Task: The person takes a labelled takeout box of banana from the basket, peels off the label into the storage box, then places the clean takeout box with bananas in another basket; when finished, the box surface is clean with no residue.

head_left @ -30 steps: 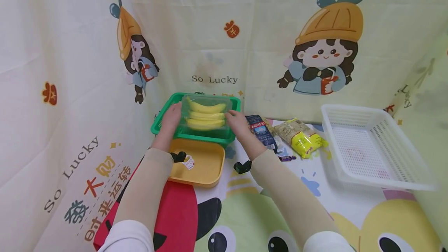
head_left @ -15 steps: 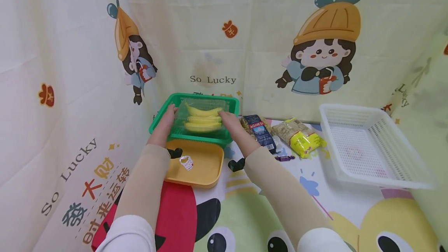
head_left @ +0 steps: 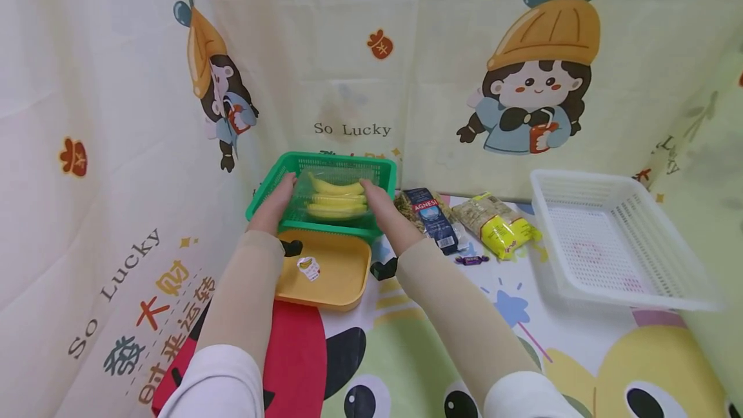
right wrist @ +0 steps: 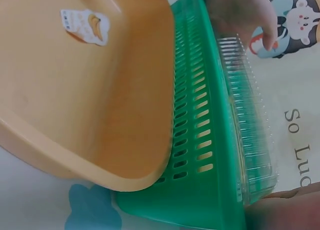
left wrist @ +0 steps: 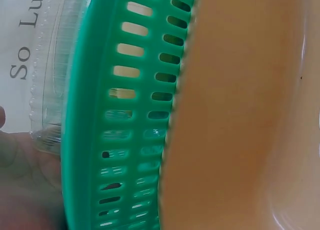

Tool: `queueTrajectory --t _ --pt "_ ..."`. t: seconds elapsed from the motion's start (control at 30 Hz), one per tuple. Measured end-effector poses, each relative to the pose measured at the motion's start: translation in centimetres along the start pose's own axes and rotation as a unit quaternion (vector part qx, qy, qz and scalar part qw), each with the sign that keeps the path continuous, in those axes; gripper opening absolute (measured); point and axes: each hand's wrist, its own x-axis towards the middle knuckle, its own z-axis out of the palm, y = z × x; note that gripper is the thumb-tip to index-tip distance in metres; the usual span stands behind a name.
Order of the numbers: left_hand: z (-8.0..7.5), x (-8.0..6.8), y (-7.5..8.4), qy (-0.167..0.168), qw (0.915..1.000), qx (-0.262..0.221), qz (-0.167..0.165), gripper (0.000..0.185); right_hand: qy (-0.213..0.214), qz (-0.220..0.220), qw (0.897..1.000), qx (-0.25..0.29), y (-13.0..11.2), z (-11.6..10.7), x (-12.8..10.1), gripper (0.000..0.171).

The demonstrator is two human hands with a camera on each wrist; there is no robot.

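Observation:
A clear plastic box (head_left: 300, 199) of yellow bananas (head_left: 336, 200) sits down inside the green basket (head_left: 327, 229), at the head view's middle left. Its left end is held by my left hand (head_left: 278, 199), and my right hand (head_left: 380, 206) grips the opposite end. In the right wrist view the clear box (right wrist: 250, 125) shows above the basket's rim between both hands, with the left thumb over its edge. The left wrist view shows the slotted basket wall (left wrist: 120, 140) and part of my left hand (left wrist: 30, 175); most fingers are hidden.
A shallow orange tray (head_left: 327, 279) with a banana sticker stands right in front of the basket. To the right lie a blue AGNESI bag (head_left: 432, 218), a yellow-labelled bag (head_left: 496, 224) and a small purple sweet (head_left: 472, 260). A white basket (head_left: 615, 244) stands far right; curtains close off the back.
The box of bananas has come down lower into the green basket, both hands moving with it. Over the last half second it shifts only slightly.

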Motion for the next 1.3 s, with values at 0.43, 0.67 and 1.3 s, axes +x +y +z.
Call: queueTrajectory --t 0.43,0.67,1.3 --pt "1.3 -4.7 2.5 0.044 0.9906 0.067 -0.111 0.108 0.0 0.03 0.999 -0.032 -0.9 0.6 0.4 0.066" --pt "1.4 -3.8 2.5 0.036 0.9934 0.038 -0.101 0.109 -0.032 0.037 0.999 -0.007 -1.1 0.1 0.5 0.069" --pt "2.3 -3.2 2.7 0.079 0.9806 0.179 -0.009 0.083 0.064 -0.057 0.996 -0.037 0.5 0.2 -0.6 0.063"
